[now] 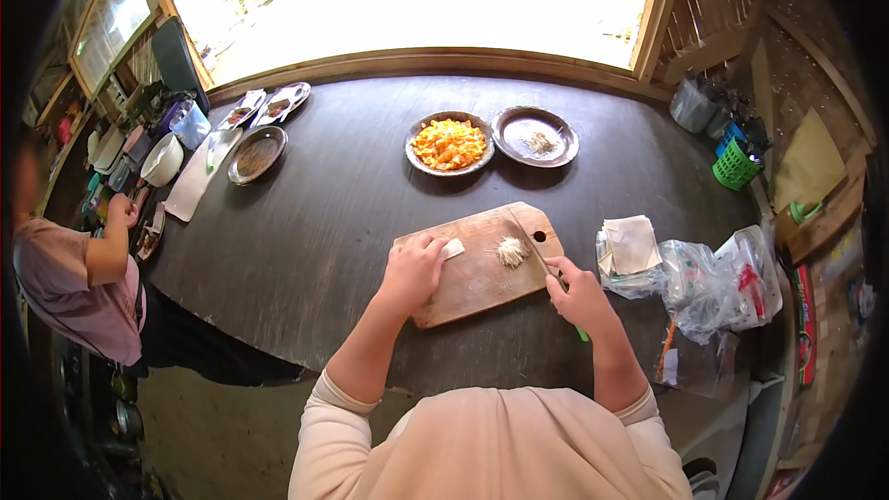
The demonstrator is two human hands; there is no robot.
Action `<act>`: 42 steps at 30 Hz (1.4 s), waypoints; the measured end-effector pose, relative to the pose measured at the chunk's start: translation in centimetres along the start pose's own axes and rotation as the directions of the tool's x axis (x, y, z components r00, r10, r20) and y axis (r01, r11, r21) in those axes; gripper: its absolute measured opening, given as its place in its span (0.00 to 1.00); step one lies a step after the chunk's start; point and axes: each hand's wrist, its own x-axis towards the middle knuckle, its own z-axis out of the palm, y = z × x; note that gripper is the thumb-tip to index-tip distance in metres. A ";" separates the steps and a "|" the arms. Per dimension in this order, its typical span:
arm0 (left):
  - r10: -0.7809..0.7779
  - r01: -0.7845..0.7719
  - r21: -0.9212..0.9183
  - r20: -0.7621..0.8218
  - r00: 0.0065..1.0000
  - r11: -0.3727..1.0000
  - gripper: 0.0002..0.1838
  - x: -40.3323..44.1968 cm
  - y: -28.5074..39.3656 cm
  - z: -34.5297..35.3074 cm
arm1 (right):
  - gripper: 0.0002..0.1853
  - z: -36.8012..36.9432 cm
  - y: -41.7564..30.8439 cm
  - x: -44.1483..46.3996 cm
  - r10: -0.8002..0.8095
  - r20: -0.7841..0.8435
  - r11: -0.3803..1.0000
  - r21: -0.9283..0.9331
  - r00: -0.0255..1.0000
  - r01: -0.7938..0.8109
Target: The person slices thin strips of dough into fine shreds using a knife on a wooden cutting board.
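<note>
A wooden cutting board (pixel 472 292) lies tilted on the dark table in front of me. My left hand (pixel 414 268) rests on its left part, fingers closed on a small white folded-looking piece (pixel 453 248) whose end sticks out. My right hand (pixel 579 294) grips a knife (pixel 534 244) with a green handle end showing below the hand. The blade points away from me over the board's right side, apart from the white piece. Between blade and left hand sits a small heap of thin whitish strips (pixel 510 252).
Beyond the board stand a bowl of orange chopped food (pixel 451 143) and a plate (pixel 535 137) with more strips. Pale square sheets (pixel 632 244) and plastic bags (pixel 699 282) lie right. A green basket (pixel 736 167) stands farther back. Another person (pixel 83 278) works at left near dishes.
</note>
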 end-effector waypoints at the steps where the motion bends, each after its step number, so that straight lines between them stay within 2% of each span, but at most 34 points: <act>1: 0.000 0.000 0.000 0.000 1.000 1.000 0.18 0.1 -0.2 0.2 | 0.19 0.1 -0.3 -0.1 0.007 0.021 1.000 0.026 1.000 -0.008; 4: -0.002 0.003 0.016 -0.066 0.998 1.000 0.20 0.3 -0.7 0.4 | 0.18 0.1 -0.9 -0.4 0.019 0.041 0.996 0.081 0.999 -0.022; 9: -0.040 0.031 -0.152 -0.059 0.997 0.988 0.22 0.8 -1.2 0.4 | 0.19 0.3 -0.4 -0.2 0.018 0.001 0.994 0.106 1.000 -0.018; 11: -0.033 0.026 -0.156 -0.046 0.998 0.987 0.22 0.8 -1.3 0.3 | 0.20 0.0 -0.8 -0.4 0.008 0.090 0.995 0.101 0.996 -0.017; 18: -0.012 0.005 -0.150 -0.045 0.999 0.989 0.21 0.8 -1.5 0.5 | 0.20 -0.3 -2.4 -1.0 0.037 0.141 0.964 0.256 0.989 -0.073; 20: -0.006 0.000 -0.135 -0.044 0.999 0.991 0.20 0.8 -1.5 0.5 | 0.20 0.4 -1.5 -0.9 -0.046 0.132 0.985 0.168 0.990 0.023; 24: 0.014 -0.020 -0.115 -0.057 0.998 0.993 0.20 0.8 -1.8 0.8 | 0.18 0.7 -1.8 -0.8 -0.012 0.108 0.992 0.125 0.994 -0.002; 26: 0.006 -0.015 -0.151 -0.061 0.998 0.988 0.19 0.9 -1.8 0.9 | 0.18 0.8 -2.6 -1.2 -0.166 -0.012 0.985 0.046 0.986 0.166; 27: -0.002 -0.011 -0.186 -0.065 0.998 0.983 0.18 0.9 -1.9 0.9 | 0.18 1.2 -2.4 -1.2 -0.166 -0.010 0.985 0.045 0.986 0.166; 29: -0.007 -0.005 -0.172 -0.072 0.997 0.985 0.18 0.8 -1.8 1.0 | 0.17 2.2 -1.5 -1.2 -0.201 0.034 0.974 -0.102 0.979 0.204; 32: -0.023 0.013 -0.162 -0.061 0.998 0.987 0.18 0.7 -1.6 1.2 | 0.16 2.6 -2.1 -1.4 -0.168 0.026 0.972 -0.164 0.985 0.170; 37: -0.063 0.056 -0.187 -0.030 0.998 0.981 0.18 0.8 -1.1 0.5 | 0.15 2.2 -2.0 -1.3 -0.177 0.024 0.975 -0.135 0.984 0.179; 42: -0.063 0.060 -0.072 -0.052 0.997 0.996 0.17 0.5 -0.4 0.0 | 0.14 2.0 -1.9 -1.0 -0.215 -0.061 0.976 -0.030 0.975 0.214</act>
